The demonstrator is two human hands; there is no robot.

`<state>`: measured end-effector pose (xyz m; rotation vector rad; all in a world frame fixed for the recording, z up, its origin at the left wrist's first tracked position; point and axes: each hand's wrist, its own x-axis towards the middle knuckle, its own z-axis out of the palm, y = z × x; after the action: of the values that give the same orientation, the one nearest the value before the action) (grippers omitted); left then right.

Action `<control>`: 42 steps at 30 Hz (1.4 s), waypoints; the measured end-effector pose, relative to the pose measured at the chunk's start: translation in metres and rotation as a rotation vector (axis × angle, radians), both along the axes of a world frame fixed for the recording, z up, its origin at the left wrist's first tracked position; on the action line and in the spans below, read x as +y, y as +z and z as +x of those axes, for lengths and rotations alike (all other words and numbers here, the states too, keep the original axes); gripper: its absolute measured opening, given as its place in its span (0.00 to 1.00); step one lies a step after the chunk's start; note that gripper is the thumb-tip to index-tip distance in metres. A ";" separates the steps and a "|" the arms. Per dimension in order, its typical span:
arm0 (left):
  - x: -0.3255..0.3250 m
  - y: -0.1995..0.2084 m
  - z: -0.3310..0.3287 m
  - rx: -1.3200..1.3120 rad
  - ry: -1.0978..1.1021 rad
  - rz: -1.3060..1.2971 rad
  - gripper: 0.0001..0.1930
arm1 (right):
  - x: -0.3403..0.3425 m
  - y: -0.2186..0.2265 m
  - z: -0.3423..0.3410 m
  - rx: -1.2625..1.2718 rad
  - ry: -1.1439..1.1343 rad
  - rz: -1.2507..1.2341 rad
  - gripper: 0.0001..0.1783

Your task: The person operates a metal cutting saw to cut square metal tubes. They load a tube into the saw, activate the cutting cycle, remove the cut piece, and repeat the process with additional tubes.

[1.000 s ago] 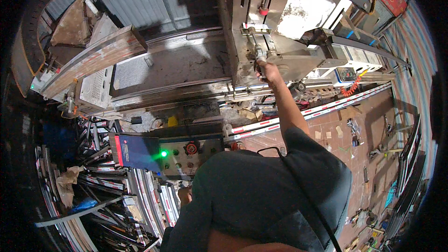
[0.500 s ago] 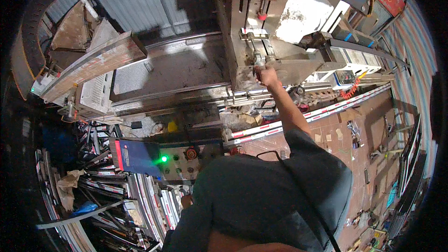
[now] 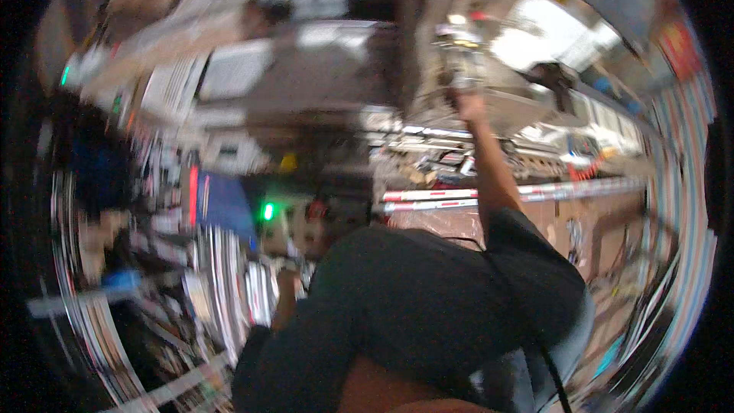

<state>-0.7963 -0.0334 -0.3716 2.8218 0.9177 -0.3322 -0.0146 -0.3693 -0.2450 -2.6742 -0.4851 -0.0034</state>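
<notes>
Frame heavily blurred, unlike a second ago. Big grey machine point(image 3: 489, 53) far centre-right; blue box point(image 3: 222, 203) left, green lamp point(image 3: 267, 211) beside it. Red-white striped rail point(image 3: 451, 197) crosses right. Right hand point(image 3: 468, 105) stays raised on the machine's metal fitting point(image 3: 459, 69); grip unclear. Left hand point(image 3: 289, 281) low, grip unclear.

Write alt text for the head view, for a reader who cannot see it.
Blurred fisheye view: the person's right hand reaches up to a metal machine, arm outstretched. The left hand sits low by stacked metal strips, near a green indicator light; its grip is unclear.
</notes>
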 end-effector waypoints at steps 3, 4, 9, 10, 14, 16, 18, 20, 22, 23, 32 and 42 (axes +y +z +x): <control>0.021 -0.046 0.039 0.025 0.036 0.016 0.15 | -0.089 0.012 0.041 -0.266 0.325 -0.215 0.27; 0.004 -0.053 0.052 0.034 0.170 -0.039 0.14 | -0.085 0.043 0.075 -0.393 0.500 -0.271 0.28; -0.004 0.069 0.050 -0.393 0.449 -0.188 0.21 | 0.012 0.078 -0.073 0.218 -0.447 0.607 0.33; -0.007 0.068 0.049 -0.546 0.368 -0.228 0.21 | 0.021 0.084 -0.071 0.361 -0.462 0.777 0.33; -0.012 0.039 0.041 -0.524 0.481 -0.447 0.29 | 0.042 0.058 -0.100 0.191 -0.375 1.044 0.32; -0.005 0.067 0.047 -0.494 0.220 -0.160 0.30 | 0.032 -0.002 -0.130 0.110 -0.405 1.045 0.31; 0.001 0.079 0.048 -0.289 0.208 -0.185 0.36 | 0.056 -0.033 -0.196 0.218 -0.537 0.883 0.32; 0.007 0.074 0.045 -0.261 0.197 -0.268 0.39 | 0.076 -0.060 -0.277 0.320 -0.477 0.568 0.36; 0.009 0.088 0.051 -0.176 0.178 -0.280 0.42 | 0.098 -0.077 -0.343 0.407 -0.345 0.207 0.41; 0.012 0.093 0.054 -0.135 0.163 -0.283 0.44 | 0.108 -0.081 -0.366 0.445 -0.273 0.087 0.44; 0.031 0.087 0.053 -0.045 0.084 -0.375 0.49 | 0.130 -0.032 -0.439 0.615 0.207 0.249 0.43; 0.028 0.087 0.048 -0.059 -0.051 -0.240 0.53 | 0.099 -0.032 -0.449 0.502 0.265 -0.008 0.51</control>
<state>-0.7487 -0.0058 -0.2844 2.6236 0.7405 -0.3396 -0.4636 -0.2699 -0.2771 -2.4663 -0.6603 0.7252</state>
